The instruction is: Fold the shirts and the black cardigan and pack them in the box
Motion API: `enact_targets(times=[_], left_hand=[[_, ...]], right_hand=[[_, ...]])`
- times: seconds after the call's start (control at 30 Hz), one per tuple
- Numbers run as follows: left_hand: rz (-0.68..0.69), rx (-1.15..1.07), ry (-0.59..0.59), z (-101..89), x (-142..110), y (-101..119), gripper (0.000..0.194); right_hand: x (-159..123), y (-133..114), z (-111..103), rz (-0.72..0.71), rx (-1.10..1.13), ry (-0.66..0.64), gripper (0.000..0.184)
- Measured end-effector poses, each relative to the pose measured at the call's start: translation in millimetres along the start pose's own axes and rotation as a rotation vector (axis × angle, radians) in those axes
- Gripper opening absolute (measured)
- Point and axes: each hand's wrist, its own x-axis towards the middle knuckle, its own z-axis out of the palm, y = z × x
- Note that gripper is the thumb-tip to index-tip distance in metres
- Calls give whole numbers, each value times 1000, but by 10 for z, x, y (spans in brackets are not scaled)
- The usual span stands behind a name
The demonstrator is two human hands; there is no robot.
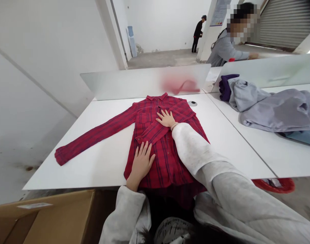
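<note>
Touching the red plaid shirt (160,162) with both hands: with the left hand (141,162), fingers slightly apart, toward the near edge of the tabletop (226,142); with the right hand (166,119), fingers splayed wide, on the chest. Laid out collar toward the far edge, one sleeve (long, cuffed) toward the near left corner.

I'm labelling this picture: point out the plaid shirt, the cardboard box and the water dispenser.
Plaid shirt (99,134), head view: its outstretched sleeve.
Cardboard box (71,199), head view: its upper strip.
Water dispenser (130,31), head view: its blue bottle.
</note>
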Motion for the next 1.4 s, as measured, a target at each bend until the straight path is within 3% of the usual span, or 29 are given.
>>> enact_targets(times=[0.23,0.33,0.4,0.5,0.57,0.67,0.73,0.8,0.97,1.03,1.13,1.27,1.4], left_hand=[[-12,-63,19,-74,-139,123,47],[158,-155,-17,-158,-301,296,47],[304,-204,-73,-194,-393,412,62],[403,-190,-128,-177,-475,535,80],[419,-151,-122,-138,-511,582,66],[452,-139,-93,-151,-588,570,49],[502,-181,-97,-258,-655,435,45],[501,-220,-112,-440,-715,142,42],[94,-54,5,-963,-745,-966,44],[-98,112,14,-1076,-688,-1234,49],[-248,181,-38,-1097,-573,-1262,53],[-369,-14,-157,-1111,-488,-1188,46],[-654,114,-103,-1299,-388,-1579,47]], right_hand=[[-125,-37,-79,-14,40,64,56],[-328,-42,-234,-97,72,40,55],[-547,-32,-370,-211,82,-16,50],[-1058,-14,-536,-436,82,-112,43],[-1511,-19,-577,-545,65,-167,48],[-2221,-46,-536,-589,1,-245,60],[-2611,-27,-481,-559,-39,-208,58],[-2897,58,-435,-498,-66,-131,56],[-3336,457,-300,-116,-130,145,57],[-3489,593,-216,-27,-148,208,54],[-3707,731,-136,58,-162,286,50],[-3907,833,-177,187,-79,486,41],[-3929,846,-218,287,-24,549,32]])
